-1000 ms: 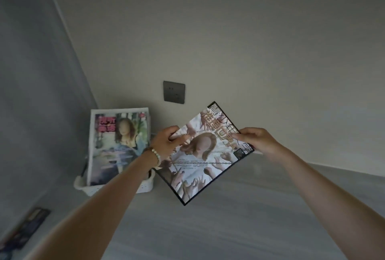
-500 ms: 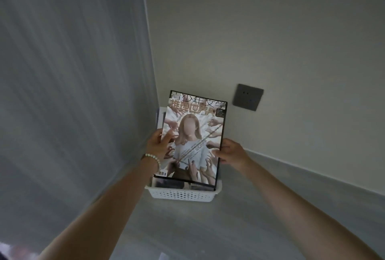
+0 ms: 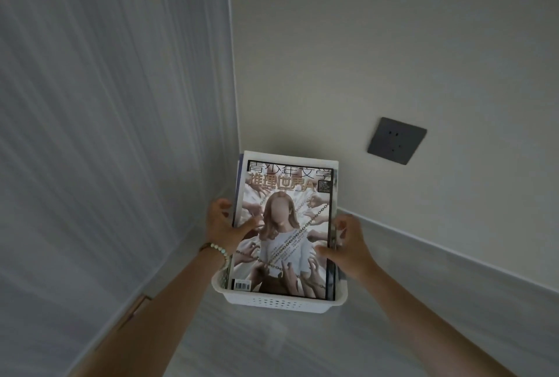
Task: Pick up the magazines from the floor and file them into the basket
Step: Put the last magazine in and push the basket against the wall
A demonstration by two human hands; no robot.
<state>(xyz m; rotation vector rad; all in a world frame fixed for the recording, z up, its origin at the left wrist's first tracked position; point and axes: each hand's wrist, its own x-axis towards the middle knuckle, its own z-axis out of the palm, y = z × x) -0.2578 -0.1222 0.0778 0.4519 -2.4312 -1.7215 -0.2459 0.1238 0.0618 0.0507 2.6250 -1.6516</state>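
Your left hand (image 3: 223, 225) gripped the left edge of the front magazine (image 3: 284, 234), thumb laid across its cover. Your right hand (image 3: 348, 248) pinched the right edge, thumb in front and fingers behind. The magazine stood upright in the white basket (image 3: 281, 305) on the floor in the corner, with other magazines (image 3: 290, 156) just behind it.
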